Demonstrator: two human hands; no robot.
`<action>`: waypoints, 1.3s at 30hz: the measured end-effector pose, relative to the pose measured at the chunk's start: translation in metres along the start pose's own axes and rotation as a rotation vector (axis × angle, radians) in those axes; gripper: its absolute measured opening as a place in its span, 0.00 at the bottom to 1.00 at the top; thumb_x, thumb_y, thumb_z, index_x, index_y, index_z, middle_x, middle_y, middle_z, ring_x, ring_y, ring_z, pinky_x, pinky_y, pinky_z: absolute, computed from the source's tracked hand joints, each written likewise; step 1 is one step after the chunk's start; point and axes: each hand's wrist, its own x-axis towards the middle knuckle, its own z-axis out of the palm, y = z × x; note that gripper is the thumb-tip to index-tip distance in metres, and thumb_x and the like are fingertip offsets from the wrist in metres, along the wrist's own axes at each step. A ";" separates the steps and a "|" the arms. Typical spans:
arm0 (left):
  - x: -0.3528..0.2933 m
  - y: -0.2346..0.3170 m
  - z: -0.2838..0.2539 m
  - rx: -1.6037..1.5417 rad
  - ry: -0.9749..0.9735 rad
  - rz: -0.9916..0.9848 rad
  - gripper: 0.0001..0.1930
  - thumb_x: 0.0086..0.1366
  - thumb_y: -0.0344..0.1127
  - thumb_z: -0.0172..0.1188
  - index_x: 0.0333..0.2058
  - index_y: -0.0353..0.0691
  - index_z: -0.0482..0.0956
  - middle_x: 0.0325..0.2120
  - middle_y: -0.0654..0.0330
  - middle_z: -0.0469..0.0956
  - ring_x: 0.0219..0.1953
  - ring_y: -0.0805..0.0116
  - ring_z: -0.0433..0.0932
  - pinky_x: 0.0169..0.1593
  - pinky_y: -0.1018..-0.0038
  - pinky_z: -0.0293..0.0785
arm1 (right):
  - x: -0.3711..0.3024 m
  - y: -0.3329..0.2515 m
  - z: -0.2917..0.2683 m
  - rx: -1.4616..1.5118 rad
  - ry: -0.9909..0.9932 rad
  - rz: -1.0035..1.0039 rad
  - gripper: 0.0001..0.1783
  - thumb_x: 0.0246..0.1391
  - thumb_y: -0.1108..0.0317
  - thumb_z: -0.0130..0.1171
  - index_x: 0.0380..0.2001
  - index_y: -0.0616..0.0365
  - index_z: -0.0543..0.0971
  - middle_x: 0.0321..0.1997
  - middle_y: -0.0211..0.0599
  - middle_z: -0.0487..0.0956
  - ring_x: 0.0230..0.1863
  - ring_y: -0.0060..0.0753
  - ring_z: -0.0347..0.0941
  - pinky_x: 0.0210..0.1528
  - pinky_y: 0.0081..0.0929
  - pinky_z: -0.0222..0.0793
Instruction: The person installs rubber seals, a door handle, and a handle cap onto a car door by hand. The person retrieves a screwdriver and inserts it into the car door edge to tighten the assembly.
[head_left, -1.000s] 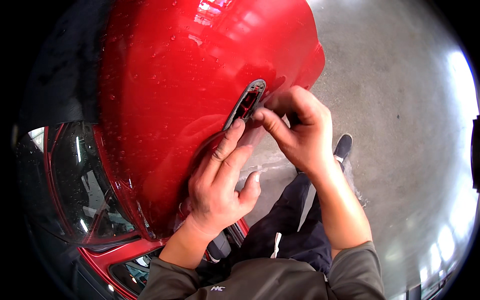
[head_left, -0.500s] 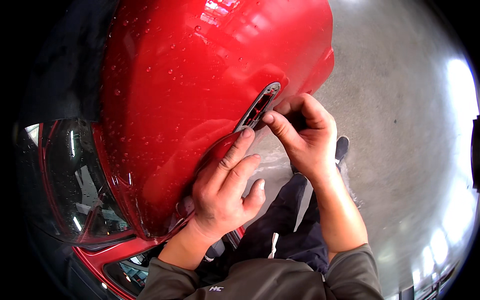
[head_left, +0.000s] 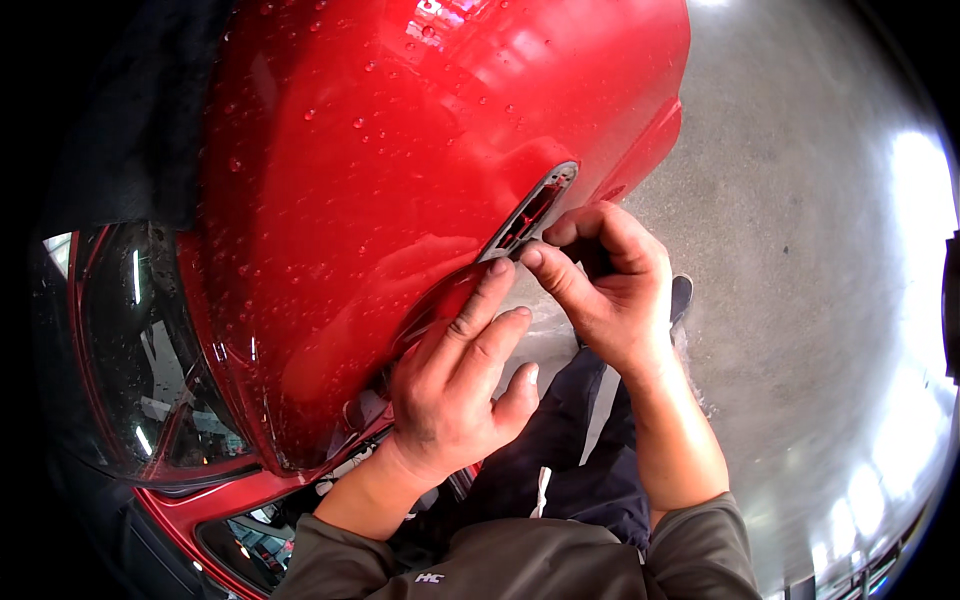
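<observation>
The floor (head_left: 790, 380) is shining along its right edge; a dark speck (head_left: 786, 249) is marking it; well left, a window (head_left: 112, 340) is gleaming.

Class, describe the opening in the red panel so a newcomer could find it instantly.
Start with the big glossy red car panel. Just above the left hand and up-left of the right hand, find the long, narrow, slanted opening. Its grey rim and mostly dark inside set it apart from the smooth red paint.

Glare at right, shine on red panel (head_left: 400, 150), bent edges
</observation>
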 end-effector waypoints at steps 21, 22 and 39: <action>0.016 0.011 -0.019 0.191 -0.128 0.005 0.21 0.67 0.40 0.63 0.54 0.32 0.79 0.63 0.45 0.76 0.46 0.48 0.84 0.48 0.61 0.83 | 0.004 -0.015 0.004 -0.107 -0.014 -0.017 0.10 0.50 0.76 0.75 0.31 0.61 0.81 0.27 0.34 0.80 0.28 0.29 0.76 0.32 0.27 0.72; 0.016 0.011 -0.018 0.194 -0.128 0.006 0.21 0.67 0.40 0.63 0.54 0.32 0.79 0.63 0.45 0.76 0.46 0.48 0.84 0.48 0.61 0.83 | 0.003 -0.015 0.004 -0.109 -0.020 0.001 0.09 0.50 0.76 0.74 0.32 0.61 0.81 0.27 0.33 0.80 0.28 0.27 0.76 0.32 0.26 0.72; 0.015 0.003 -0.023 0.112 -0.043 -0.002 0.16 0.66 0.39 0.63 0.46 0.32 0.82 0.58 0.47 0.81 0.39 0.51 0.84 0.44 0.63 0.84 | 0.001 -0.010 0.010 0.012 -0.003 0.143 0.10 0.52 0.78 0.75 0.31 0.63 0.81 0.30 0.30 0.81 0.30 0.18 0.75 0.34 0.21 0.73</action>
